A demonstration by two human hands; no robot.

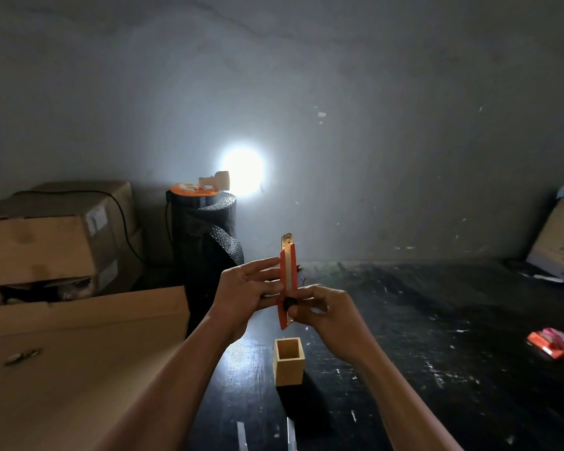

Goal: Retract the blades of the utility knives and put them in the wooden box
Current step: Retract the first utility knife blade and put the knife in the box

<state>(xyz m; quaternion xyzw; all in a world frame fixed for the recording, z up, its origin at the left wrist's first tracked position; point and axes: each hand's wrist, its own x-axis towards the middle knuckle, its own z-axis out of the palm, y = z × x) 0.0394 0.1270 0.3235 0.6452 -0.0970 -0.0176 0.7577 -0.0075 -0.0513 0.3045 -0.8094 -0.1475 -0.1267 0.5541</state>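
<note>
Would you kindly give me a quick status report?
Both hands, left hand and right hand, on orange utility knife, upright, blade tip out. Wooden box empty below. Nothing in the way.

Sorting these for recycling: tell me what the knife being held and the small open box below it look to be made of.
Utility knife: likely glossy orange plastic body with a metal blade, judging by the bright colour and the shiny strip at the top. Wooden box: pale, matte, unpainted-looking wood with thick flat walls, though grain is too faint to confirm.
</note>
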